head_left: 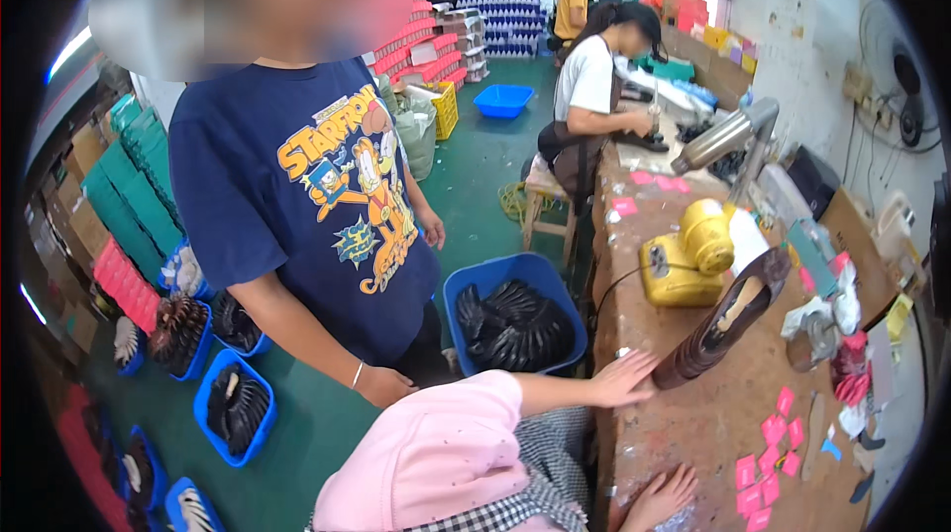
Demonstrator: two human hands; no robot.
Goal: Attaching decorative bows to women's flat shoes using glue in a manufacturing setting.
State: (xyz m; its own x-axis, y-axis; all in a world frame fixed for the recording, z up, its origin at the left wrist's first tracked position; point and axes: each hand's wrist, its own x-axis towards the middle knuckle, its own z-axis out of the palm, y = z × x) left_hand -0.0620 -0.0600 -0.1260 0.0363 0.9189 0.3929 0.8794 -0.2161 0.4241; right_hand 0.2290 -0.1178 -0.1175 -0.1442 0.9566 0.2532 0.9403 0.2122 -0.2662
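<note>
My left hand [626, 379] lies flat near the edge of the brown workbench [684, 443], fingers stretched out. Its fingertips are beside the end of a dark brown shoe [721, 322], whose pale insole shows; I cannot tell whether they touch it. Closer to me, my right hand [666, 498] rests on the bench with its fingers extended, holding nothing. Several small pink labels [768, 458] are scattered to the right of that hand. Beyond the shoe stands a yellow machine [684, 260].
A person in a navy T-shirt [307, 175] stands at my left. Between us and the bench sits a blue basin [570, 279] of black shoes. More basins [235, 453] line the floor. Another person [599, 86] works farther along the bench. A silver nozzle [708, 144] overhangs it.
</note>
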